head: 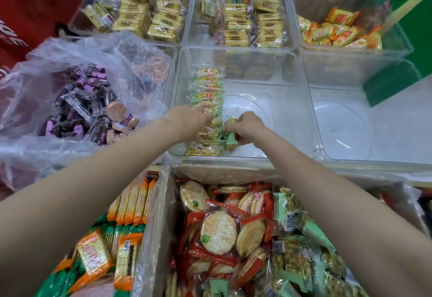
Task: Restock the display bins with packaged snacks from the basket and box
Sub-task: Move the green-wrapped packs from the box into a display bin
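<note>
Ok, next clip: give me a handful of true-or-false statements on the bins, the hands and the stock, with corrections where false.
1. The clear plastic bin under the hands holds a single row of green-edged round cracker packs along its left side. True.
2. The left hand is down in the cardboard box of red-wrapped rice crackers. False: it reaches into the clear bin and rests on the row.
3. The right hand holds a green-edged cracker pack. True.
4. The clear bin on the near right is full of orange packs. False: no packs show in it.
5. The crumpled clear plastic bag holds purple-wrapped snacks. True.
</note>
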Tool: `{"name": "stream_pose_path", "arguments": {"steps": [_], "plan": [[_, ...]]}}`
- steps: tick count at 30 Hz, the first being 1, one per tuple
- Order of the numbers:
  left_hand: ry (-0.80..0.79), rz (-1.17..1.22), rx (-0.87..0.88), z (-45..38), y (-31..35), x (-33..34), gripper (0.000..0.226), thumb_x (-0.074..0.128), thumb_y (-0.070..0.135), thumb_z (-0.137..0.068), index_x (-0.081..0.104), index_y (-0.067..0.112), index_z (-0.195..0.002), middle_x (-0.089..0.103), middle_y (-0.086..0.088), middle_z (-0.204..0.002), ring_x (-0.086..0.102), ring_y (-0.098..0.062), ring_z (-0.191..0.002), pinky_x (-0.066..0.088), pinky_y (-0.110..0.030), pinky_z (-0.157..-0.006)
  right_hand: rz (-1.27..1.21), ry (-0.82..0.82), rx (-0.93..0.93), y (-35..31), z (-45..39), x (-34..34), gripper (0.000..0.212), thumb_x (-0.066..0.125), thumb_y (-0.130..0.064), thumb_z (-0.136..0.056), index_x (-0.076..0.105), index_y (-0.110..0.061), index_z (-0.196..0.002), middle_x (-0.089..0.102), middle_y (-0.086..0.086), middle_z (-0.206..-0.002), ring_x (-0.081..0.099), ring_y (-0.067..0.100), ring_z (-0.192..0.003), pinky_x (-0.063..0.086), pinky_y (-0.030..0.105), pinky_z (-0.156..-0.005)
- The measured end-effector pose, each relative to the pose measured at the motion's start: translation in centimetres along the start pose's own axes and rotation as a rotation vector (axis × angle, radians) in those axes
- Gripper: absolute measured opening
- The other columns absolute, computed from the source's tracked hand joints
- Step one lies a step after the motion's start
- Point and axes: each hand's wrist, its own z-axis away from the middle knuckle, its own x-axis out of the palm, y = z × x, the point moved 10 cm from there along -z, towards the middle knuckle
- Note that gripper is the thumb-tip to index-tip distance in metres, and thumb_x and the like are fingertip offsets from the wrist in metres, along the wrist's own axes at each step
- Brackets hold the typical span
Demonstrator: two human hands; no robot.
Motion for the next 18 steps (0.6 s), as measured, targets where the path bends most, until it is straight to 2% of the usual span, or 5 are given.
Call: {"name": "stream_pose_path", "arguments": {"steps": [3,7,10,13,18], "plan": [[0.013,0.0,-0.031,0.3,-0.7,-0.5,0.053,0.062,0.04,-0.085,0.043,0.018,-0.129,0.051,-0.003,-0.124,0.055,-0.023,-0.108,0.045,-0.031,-0.076,0.063,0.022,-0.047,-0.9,0.1,0.6,0.033,0.071,-0.026,-0.082,0.047,-0.006,-0.091,0.05,0.003,-0.075,0.055,0.017,-0.059,0.058,0.036,-0.072],[0.04,0.021,-0.042,0.3,-0.3,-1.0,0.045,0.057,0.038,-0.089,0.048,0.015,-0.126,0.053,-0.004,-0.124,0.053,-0.024,-0.113,0.04,-0.036,-0.093,0.216,0.036,-0.076,-0.9,0.5,-0.4,0.028,0.067,-0.028,-0.084,0.047,-0.008,-0.081,0.055,0.005,-0.075,0.06,0.02,-0.057,0.054,0.029,-0.059],[0.128,0.113,-0.099,0.0,-1.0,-2.7,0.04,0.05,0.028,-0.092,0.047,0.012,-0.128,0.052,-0.009,-0.127,0.053,-0.028,-0.113,0.039,-0.037,-0.092,0.317,0.207,-0.144,-1.7,0.6,-4.5,0.025,0.064,-0.028,-0.085,0.059,-0.011,-0.103,0.061,0.009,-0.102,0.062,0.026,-0.095,0.045,0.029,-0.071],[0.163,0.198,-0.144,-0.8,-1.6,-3.3,0.036,0.048,0.02,-0.092,0.049,0.005,-0.125,0.054,-0.013,-0.124,0.053,-0.031,-0.11,0.043,-0.038,-0.088,0.205,0.277,-0.169,-1.9,-0.3,-7.1,0.036,0.068,-0.022,-0.084,0.061,-0.016,-0.12,0.057,0.011,-0.123,0.054,0.026,-0.112,0.044,0.03,-0.084],[0.194,0.249,-0.154,-3.1,-0.7,-2.4,0.037,0.044,0.011,-0.091,0.047,-0.002,-0.125,0.045,-0.018,-0.134,0.042,-0.031,-0.125,0.035,-0.037,-0.1,-0.189,0.33,-0.14,-0.9,-2.8,-7.1,0.039,0.068,-0.013,-0.083,0.058,-0.01,-0.121,0.059,0.009,-0.113,0.056,0.024,-0.097,0.048,0.037,-0.089]]}}
